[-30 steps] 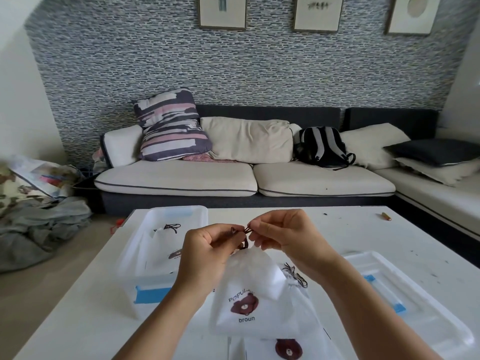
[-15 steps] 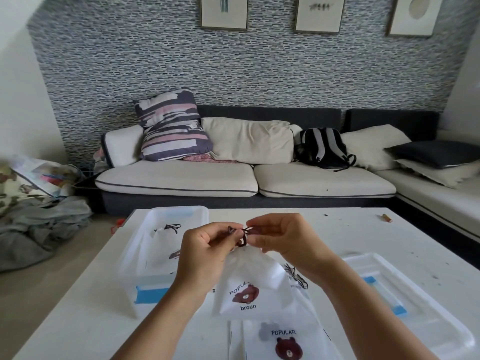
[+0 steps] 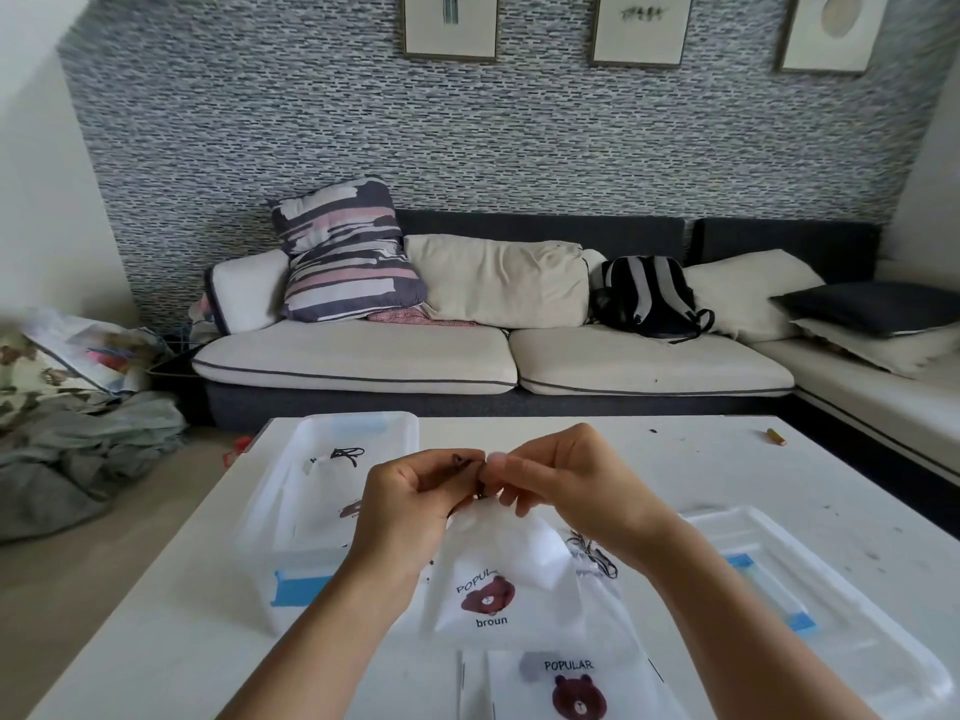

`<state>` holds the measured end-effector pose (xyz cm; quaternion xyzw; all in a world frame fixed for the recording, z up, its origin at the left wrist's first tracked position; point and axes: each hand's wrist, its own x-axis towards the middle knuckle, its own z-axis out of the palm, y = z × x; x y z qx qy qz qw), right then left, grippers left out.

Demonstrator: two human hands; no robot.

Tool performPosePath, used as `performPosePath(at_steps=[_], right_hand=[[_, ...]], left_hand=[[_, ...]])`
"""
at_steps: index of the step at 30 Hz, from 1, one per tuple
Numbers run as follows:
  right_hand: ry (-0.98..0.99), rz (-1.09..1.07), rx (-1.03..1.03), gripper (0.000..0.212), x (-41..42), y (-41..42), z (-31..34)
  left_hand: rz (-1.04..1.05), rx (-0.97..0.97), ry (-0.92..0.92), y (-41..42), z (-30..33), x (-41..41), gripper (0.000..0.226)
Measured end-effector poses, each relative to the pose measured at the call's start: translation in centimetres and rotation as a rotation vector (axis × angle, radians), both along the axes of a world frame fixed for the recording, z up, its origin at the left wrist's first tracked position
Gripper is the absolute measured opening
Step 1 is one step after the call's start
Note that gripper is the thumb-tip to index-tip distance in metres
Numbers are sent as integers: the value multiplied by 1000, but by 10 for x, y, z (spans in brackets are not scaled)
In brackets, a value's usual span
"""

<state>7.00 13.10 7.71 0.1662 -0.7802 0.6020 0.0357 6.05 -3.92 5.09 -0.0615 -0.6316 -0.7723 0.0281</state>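
Tying off: a person's left hand [image 3: 410, 504] and right hand [image 3: 571, 485] meet above a white table [image 3: 675, 449]. Each pinches part of the dark drawstring [image 3: 461, 459] at the gathered neck of a small white bear-print pouch [image 3: 506, 574]. The pouch hangs from the cord between the wrists, its lower edge close over the flat pouches [image 3: 571, 688] lying at the table's near edge. The fingers of both hands are curled tight on the cord, but the knot itself is too small and blurred to read.

The step appears to be tying the neck closed. Doing it well likely means holding the gathers bunched with the left fingertips while the right draws its end through. Both ends should then be pulled evenly outward so the knot seats against the fabric rather than riding up the cord, and the thin material should be spared a hard tug. A knotted pouch [image 3: 332, 475] lies in the clear plastic bin [image 3: 358, 419] to the left, the probable destination.
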Motion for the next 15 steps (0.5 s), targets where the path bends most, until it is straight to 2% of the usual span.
performPosePath(at_steps=[4,7,12,15], right_hand=[[-48,-31,-88,5,-3,-4,-4],[-130,-74,-199,17,-5,-5,-7],[-109,-85,-134,22,-5,-2,-7],[-131,-31,-166,33,-5,-4,-11]], left_hand=[[6,-1,25,0,1,1,14],[-15,19,45,1,3,3,14],[-45,42,69,-1,5,4,19],[-51,94,88,2,7,6,20]])
